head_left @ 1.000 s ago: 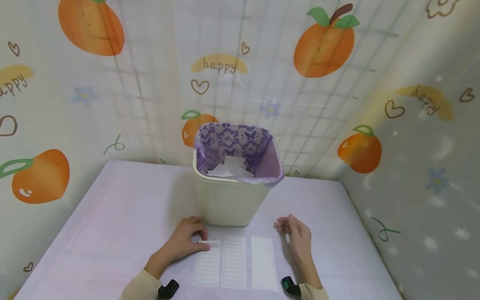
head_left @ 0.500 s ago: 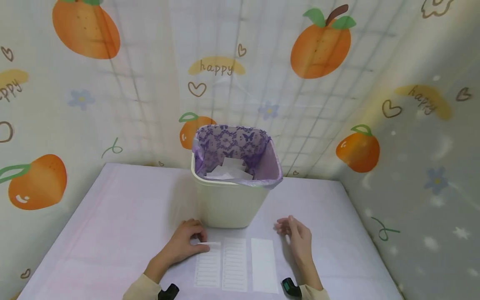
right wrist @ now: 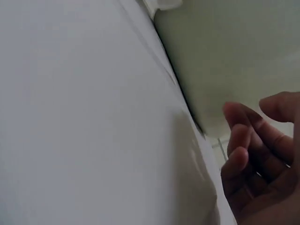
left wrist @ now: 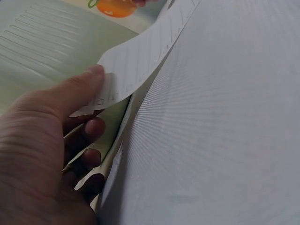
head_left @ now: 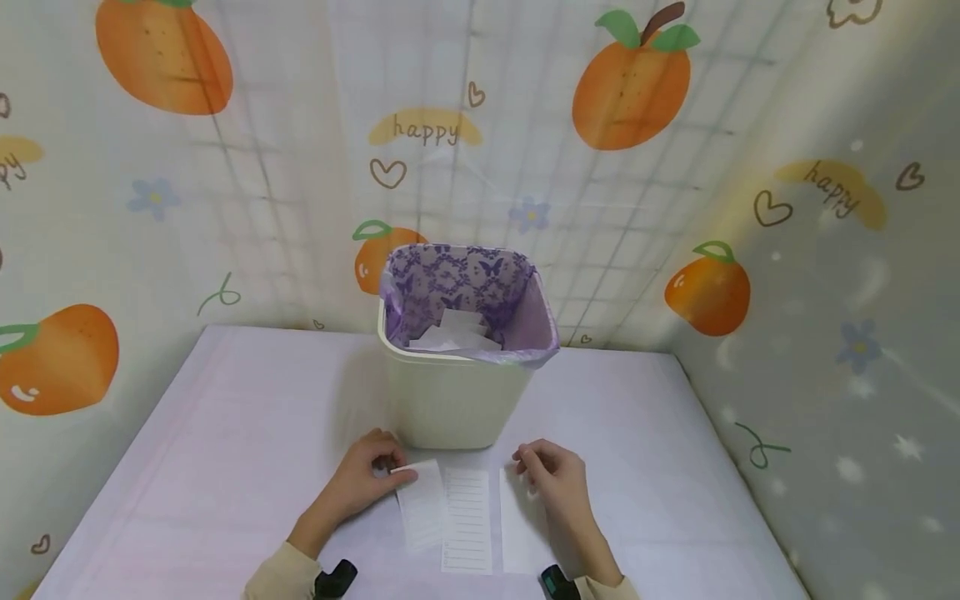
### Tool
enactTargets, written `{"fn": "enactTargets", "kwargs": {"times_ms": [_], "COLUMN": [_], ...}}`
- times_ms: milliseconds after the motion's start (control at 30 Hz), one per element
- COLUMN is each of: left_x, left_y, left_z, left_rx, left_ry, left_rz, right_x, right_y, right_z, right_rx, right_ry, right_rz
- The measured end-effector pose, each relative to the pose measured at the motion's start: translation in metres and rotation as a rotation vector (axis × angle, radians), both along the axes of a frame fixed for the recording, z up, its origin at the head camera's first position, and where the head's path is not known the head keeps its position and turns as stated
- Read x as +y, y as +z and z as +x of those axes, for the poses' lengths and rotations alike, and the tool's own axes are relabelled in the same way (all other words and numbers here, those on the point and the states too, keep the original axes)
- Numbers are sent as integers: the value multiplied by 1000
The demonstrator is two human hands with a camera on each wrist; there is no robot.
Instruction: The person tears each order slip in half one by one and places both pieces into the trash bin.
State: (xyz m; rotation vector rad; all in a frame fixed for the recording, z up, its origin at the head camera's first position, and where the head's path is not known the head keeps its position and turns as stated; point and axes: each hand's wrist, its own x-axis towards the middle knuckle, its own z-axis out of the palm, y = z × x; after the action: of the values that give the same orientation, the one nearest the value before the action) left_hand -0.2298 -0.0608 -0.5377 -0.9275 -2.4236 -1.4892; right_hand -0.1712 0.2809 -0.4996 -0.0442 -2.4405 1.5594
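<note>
In the head view my left hand (head_left: 363,477) pinches the top end of a thin paper list sheet (head_left: 422,508), thumb over it and fingers beneath. The left wrist view shows ruled lines and small boxes on that sheet (left wrist: 145,54), which curves up off the white surface. Beside it lies a second lined sheet (head_left: 467,525), flat. Farther right is a plain white sheet (head_left: 520,533), partly covered by my right hand (head_left: 558,483). That hand holds nothing; the right wrist view shows its fingers (right wrist: 236,161) loosely curled above the surface.
A pale green waste bin (head_left: 453,404) stands just behind the sheets. Its purple butterfly-patterned liner (head_left: 480,275) folds over the rim, and white paper pieces (head_left: 453,337) lie inside. A curtain printed with oranges (head_left: 630,92) hangs behind the table (head_left: 262,400).
My left hand has lifted the left sheet's top end, and the sheet now slants toward the middle one, its lines fainter. My right hand has moved left, over the plain sheet.
</note>
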Motion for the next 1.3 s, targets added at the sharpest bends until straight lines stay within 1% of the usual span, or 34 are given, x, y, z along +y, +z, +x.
{"fn": "enactTargets", "kwargs": {"times_ms": [133, 233, 367, 467, 500, 567, 600, 733, 767, 800, 900, 1000, 1067, 1133, 1200, 1300], "left_x": [0, 1, 4, 9, 11, 16, 17, 21, 21, 21, 21, 20, 20, 20, 21, 23], "left_y": [0, 1, 3, 4, 5, 13, 13, 11, 8, 3, 4, 6, 8, 9, 9, 8], "left_z": [0, 1, 3, 6, 8, 14, 15, 17, 15, 14, 15, 15, 16, 16, 16, 17], "left_rx": [-66, -103, -121, -127, -126, -126, -130, -131, -130, -134, -138, -145, -146, -131, -115, -75], "left_ry": [16, 30, 56, 78, 87, 91, 87, 61, 56, 52, 44, 18, -15, -57, -113, -196], "left_rz": [40, 101, 186, 238, 248, 273, 275, 273, 265, 253, 229, 198, 183, 172, 174, 203], "right_x": [-21, -36, -53, -63, -66, -71, -74, -78, -78, -78, -75, -73, -71, -70, -69, -69], "right_y": [1, 2, 1, -1, -2, -2, -1, 0, 0, 0, -1, -3, -4, -4, -4, -3], "right_z": [6, 11, 16, 18, 18, 20, 21, 23, 24, 24, 24, 24, 24, 24, 24, 24], "right_rx": [31, 59, 106, 131, 133, 103, 83, 15, 8, 7, -5, -13, -20, -21, -20, 0], "right_ry": [61, 132, 238, 285, 294, 285, 274, 216, 210, 207, 242, 331, 397, 452, 489, 509], "right_rz": [54, 60, 49, 45, 41, 18, 5, -43, -48, -49, -54, -33, -12, 7, 17, 35]}}
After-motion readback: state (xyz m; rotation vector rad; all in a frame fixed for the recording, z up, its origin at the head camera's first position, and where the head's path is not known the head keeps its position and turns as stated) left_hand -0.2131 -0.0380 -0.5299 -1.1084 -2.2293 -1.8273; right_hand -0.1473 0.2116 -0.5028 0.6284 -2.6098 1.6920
